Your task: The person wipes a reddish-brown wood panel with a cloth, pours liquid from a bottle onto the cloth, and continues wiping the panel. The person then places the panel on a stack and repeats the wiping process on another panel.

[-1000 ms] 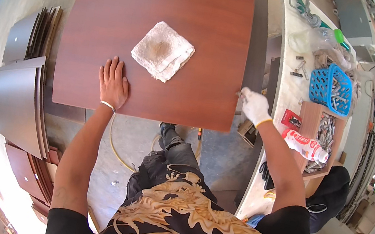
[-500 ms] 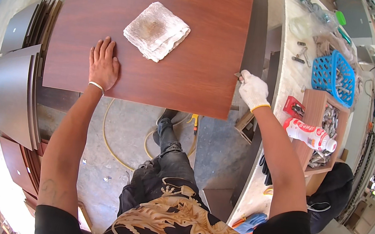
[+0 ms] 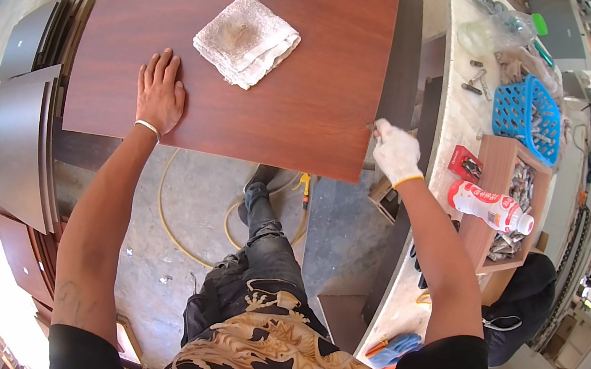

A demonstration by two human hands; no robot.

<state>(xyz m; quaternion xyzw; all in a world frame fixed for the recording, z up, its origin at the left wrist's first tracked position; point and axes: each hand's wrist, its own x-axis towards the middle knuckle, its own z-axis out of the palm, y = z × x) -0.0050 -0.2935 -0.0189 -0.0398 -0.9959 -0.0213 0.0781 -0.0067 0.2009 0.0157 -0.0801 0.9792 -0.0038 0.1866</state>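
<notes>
My bare left hand (image 3: 160, 95) lies flat on a reddish-brown wooden panel (image 3: 308, 102), near its front left corner, fingers stretched out. At the panel's right edge, my white-gloved right hand (image 3: 396, 153) pinches a small, thin metal piece, perhaps a blade; its tip (image 3: 371, 127) meets the edge and the rest is hidden by the fingers. A folded white cloth (image 3: 247, 41) with a brownish stain rests on the panel, ahead and to the right of my left hand.
On the right bench stand a blue basket (image 3: 517, 111), a wooden box (image 3: 472, 247) of metal parts, a red-and-white bottle (image 3: 489, 206) and a clear green-capped bottle (image 3: 501, 33). Dark panels (image 3: 9, 139) lean at left. A yellow hose (image 3: 165, 214) lies on the floor.
My right hand has slid slightly nearer along the panel's right edge, still pinching the small metal piece. My left hand stays flat on the panel. The whole view has shifted a little.
</notes>
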